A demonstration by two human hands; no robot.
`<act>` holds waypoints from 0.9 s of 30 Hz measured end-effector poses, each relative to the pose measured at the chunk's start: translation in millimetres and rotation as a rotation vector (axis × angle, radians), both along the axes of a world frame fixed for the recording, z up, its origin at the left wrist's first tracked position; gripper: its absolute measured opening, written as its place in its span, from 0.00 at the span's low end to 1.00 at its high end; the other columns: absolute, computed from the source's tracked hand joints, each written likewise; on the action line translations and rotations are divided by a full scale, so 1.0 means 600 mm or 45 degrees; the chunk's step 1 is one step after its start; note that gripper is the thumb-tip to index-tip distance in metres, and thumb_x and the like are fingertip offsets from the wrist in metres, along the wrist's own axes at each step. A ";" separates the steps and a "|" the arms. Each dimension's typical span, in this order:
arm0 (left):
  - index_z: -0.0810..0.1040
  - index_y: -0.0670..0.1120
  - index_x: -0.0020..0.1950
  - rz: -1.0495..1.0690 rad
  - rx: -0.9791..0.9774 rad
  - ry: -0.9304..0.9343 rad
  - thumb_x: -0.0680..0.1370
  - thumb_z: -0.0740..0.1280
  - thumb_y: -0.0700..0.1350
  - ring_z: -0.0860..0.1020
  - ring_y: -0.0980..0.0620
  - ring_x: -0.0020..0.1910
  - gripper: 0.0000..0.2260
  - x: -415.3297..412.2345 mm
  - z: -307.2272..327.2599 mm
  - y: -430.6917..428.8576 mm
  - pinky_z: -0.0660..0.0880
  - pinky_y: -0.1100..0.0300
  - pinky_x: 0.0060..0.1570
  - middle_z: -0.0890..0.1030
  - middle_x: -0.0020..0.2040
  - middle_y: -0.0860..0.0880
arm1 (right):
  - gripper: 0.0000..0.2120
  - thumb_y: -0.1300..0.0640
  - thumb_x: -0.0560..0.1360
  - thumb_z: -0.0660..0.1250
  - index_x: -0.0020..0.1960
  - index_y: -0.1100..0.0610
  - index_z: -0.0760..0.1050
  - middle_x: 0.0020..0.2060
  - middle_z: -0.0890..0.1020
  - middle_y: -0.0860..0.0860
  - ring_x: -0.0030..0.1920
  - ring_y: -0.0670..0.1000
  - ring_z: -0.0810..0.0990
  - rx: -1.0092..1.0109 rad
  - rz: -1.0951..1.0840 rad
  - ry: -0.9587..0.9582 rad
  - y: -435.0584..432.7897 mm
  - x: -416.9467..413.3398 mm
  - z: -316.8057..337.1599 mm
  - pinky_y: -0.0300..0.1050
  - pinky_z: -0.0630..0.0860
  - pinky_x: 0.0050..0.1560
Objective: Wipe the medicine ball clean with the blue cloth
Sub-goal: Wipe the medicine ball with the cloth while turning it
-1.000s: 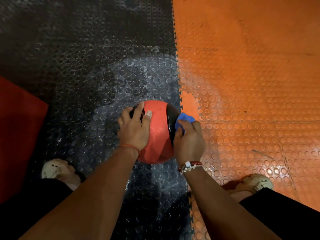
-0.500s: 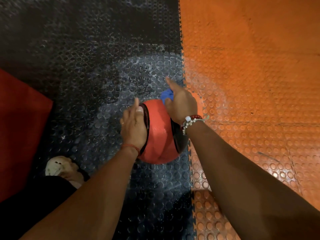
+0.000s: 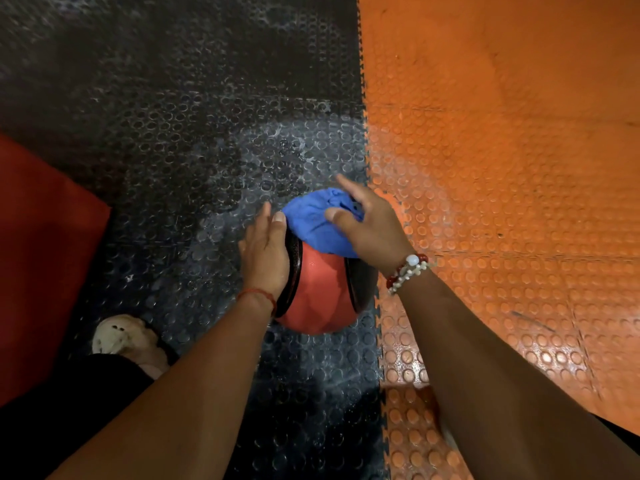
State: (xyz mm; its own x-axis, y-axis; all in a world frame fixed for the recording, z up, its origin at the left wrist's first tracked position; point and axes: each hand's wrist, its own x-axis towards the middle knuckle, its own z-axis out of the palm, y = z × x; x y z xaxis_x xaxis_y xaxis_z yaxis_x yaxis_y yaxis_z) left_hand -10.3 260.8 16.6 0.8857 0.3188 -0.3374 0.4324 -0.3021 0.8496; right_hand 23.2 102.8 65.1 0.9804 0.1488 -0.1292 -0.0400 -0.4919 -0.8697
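1. medicine ball [image 3: 320, 292], red with black side bands, sits on the black studded floor mat [image 3: 173, 133]. its right edge is at the toothed seam [image 3: 365, 140] with the orange studded mat [image 3: 502, 168].
2. blue cloth [image 3: 311, 225] is bunched over the far upper part of the ball.
3. right hand [image 3: 372, 233] grasps the cloth. the thumb lies over the folds, the forefinger points straight out past the ball, and the palm is down on the cloth. bead bracelet [image 3: 408, 271] on that wrist.
4. left hand [image 3: 265, 254] lies flat against the ball's left black band. its fingers [image 3: 277, 220] are straight and released, tips touching the cloth's edge. red thread [image 3: 258, 295] on that wrist.
5. around: the corner of a red pad [image 3: 41, 254] lies on the black mat, well apart to the left. a pale shoe [image 3: 117, 336] is near the ball on the near left, under the left forearm. grey-white scuffing on the black mat beyond the ball.
6. writing: the ball's bands are too dark to read.
7. room: open floor beyond the ball and across the orange mat. both forearms cross the near side.
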 end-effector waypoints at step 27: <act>0.76 0.52 0.64 -0.116 0.524 -0.007 0.79 0.62 0.52 0.75 0.40 0.59 0.14 0.004 -0.037 0.076 0.69 0.54 0.56 0.78 0.61 0.42 | 0.46 0.36 0.62 0.68 0.75 0.41 0.52 0.68 0.61 0.50 0.67 0.52 0.65 0.105 -0.354 0.419 -0.016 -0.121 -0.092 0.53 0.66 0.69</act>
State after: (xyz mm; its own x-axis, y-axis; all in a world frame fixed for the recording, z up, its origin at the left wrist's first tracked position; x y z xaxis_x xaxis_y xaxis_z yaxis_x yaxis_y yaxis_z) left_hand -8.1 306.6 -5.9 0.9179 0.3463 -0.1935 0.3841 -0.6538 0.6520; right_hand -49.7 93.5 10.0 0.8932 -0.0921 -0.4402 -0.4426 -0.3528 -0.8244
